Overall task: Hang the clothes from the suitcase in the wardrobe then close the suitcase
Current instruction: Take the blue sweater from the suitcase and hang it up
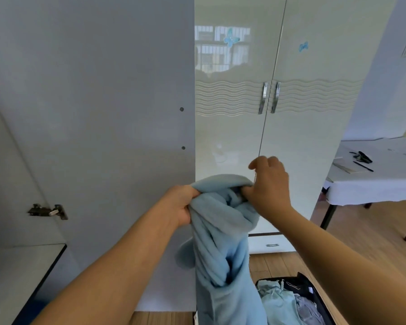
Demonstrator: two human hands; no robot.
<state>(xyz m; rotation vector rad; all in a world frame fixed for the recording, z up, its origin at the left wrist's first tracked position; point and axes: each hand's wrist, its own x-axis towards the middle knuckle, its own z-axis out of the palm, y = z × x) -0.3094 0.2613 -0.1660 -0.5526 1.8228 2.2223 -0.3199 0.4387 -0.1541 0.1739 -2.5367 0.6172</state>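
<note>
Head view: left hand [181,205] and right hand [271,184] both clutching light-blue garment [223,242], suitcase [314,299] partly cut off.

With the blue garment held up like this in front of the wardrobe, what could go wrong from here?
The blue garment hangs twisted between the left hand and right hand, and no hanger is in view, so it may go up creased or slip. Its lower part hangs beside the open suitcase, where it could snag on the clothes left inside.
</note>
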